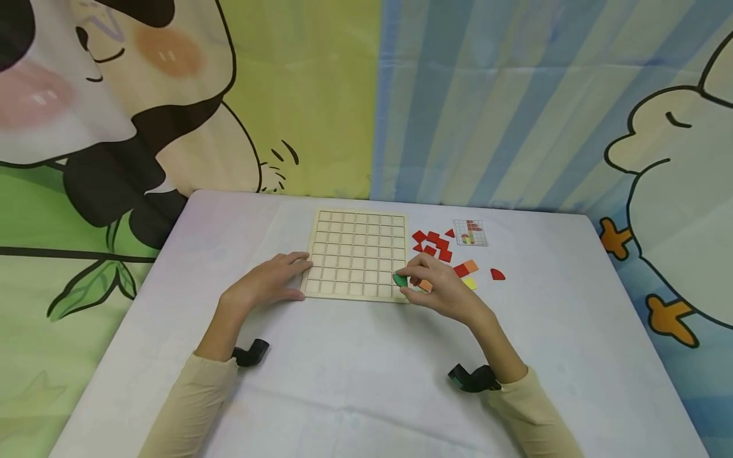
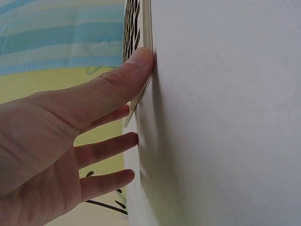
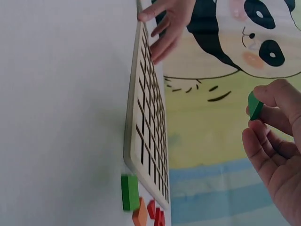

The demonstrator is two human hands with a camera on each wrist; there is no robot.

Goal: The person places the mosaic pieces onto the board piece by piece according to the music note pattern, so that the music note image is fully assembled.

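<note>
A wooden grid board (image 1: 355,256) lies flat on the table, its square cells bare. My left hand (image 1: 269,280) is at the board's left side, fingers spread and fairly straight; in the left wrist view the thumb (image 2: 115,84) touches the board's edge. Over the board's near right corner, my right hand (image 1: 446,291) pinches a small green piece (image 1: 399,280) between thumb and fingers. That green piece (image 3: 254,106) is raised above the board in the right wrist view. Its exact shape is partly hidden by the fingertips.
Several red pieces (image 1: 443,244) lie right of the board, with orange (image 1: 471,265) and yellow (image 1: 470,283) pieces nearer. A red quarter-circle (image 1: 497,275) lies apart. Behind is a printed pattern card (image 1: 470,233). Another green block (image 3: 130,192) sits beside the board's corner.
</note>
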